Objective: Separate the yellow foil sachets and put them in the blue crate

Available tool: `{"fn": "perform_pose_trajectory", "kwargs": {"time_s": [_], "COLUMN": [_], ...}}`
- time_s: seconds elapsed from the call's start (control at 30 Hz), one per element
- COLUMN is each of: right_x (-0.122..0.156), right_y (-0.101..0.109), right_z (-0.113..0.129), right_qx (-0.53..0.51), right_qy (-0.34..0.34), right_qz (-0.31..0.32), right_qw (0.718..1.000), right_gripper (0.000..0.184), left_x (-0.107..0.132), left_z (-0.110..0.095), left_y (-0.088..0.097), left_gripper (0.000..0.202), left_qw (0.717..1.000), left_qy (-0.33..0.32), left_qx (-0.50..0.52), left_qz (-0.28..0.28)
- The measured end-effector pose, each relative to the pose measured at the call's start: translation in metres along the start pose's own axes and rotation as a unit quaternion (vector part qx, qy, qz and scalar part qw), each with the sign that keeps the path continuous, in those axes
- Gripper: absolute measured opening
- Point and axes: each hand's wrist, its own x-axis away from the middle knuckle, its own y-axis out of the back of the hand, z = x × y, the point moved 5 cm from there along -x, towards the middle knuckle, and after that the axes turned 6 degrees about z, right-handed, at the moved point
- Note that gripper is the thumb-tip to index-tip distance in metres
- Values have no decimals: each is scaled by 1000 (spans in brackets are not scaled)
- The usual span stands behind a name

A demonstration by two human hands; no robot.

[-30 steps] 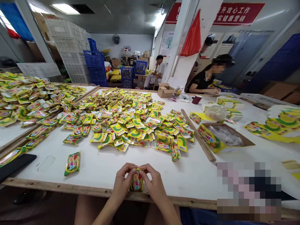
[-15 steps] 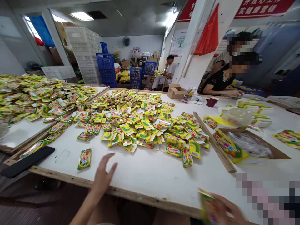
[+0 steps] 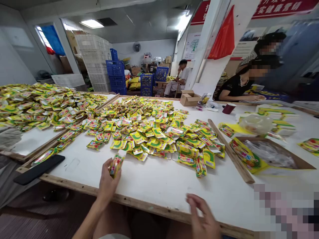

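Observation:
My left hand is closed on a small yellow-green packet, held upright just above the white table near its front edge. My right hand hovers over the front edge to the right, fingers apart and nothing in it. A broad heap of the same yellow-green packets covers the middle of the table, beyond both hands.
A black phone lies at the table's left front corner. A wooden strip runs to the right of the heap, with an open cardboard box past it. A second heap fills the left table. Other people sit at the far side.
My hands have parted. The packet they held together is gone off to the right; the left hand has picked up the lone packet from the left front. The view has swung right.

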Motion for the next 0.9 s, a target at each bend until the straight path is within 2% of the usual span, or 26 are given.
{"fn": "perform_pose_trajectory", "kwargs": {"time_s": [0.07,0.13,0.23,0.37,0.53,0.7,0.8,0.9], "right_x": [-1,-1,-4,-9,-12,-19,-28,-33], "right_y": [-46,-82,-108,-104,-94,-90,-85,-86], "right_z": [22,40,44,25,10,16,21,20], "right_qx": [-92,-165,-214,-209,-224,-198,-167,-174], "right_qy": [15,31,32,21,18,41,69,73], "right_qz": [72,123,144,155,195,229,197,155], "right_qw": [993,978,966,965,955,952,964,970], "right_gripper": [31,30,32,29,30,20,16,15], "left_x": [26,52,78,82,70,63,59,58], "left_z": [-29,-54,-73,-72,-71,-84,-91,-89], "left_y": [-27,-56,-86,-98,-102,-106,-108,-111], "left_gripper": [54,55,57,62,43,19,15,19], "left_qw": [997,989,973,956,932,917,915,918], "left_qy": [-29,-57,-87,-87,-65,-68,-85,-74], "left_qx": [62,108,152,195,232,236,241,273], "left_qz": [28,81,149,201,270,314,311,280]}}
